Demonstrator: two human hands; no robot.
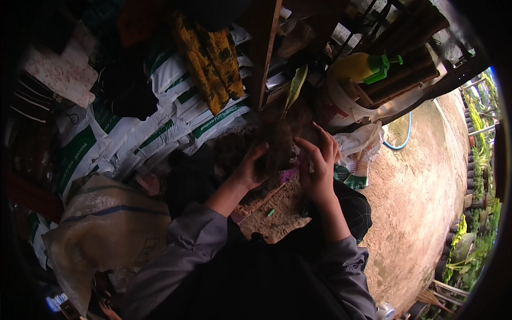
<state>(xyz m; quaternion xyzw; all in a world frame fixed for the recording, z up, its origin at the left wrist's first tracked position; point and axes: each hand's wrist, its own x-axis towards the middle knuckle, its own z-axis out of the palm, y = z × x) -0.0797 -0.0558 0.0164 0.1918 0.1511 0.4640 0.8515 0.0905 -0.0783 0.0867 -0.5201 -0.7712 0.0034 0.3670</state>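
Note:
Between my two hands is a dark, fibrous clump (pixel 278 144), like a root ball, with a single long yellow-green leaf (pixel 295 92) standing up from it. My left hand (pixel 250 169) grips its near left side, thumb raised along it. On the right side, the bent fingers of my right hand (pixel 318 162) curve against the clump. Shadow hides the clump's underside and where some fingertips meet it. Just below it shows a purple piece (pixel 288 175), partly covered. A small green cylinder (pixel 270 212) lies on the soil-strewn ground nearer to me.
White sacks with green bands (pixel 176 120) are piled at the left, a patterned yellow cloth (pixel 213 64) over them. A beige woven sack (pixel 106 229) stands nearer. At the back right, a white bucket (pixel 338 101) holds a yellow spray bottle (pixel 362 68). A blue hose (pixel 401 144) crosses the concrete.

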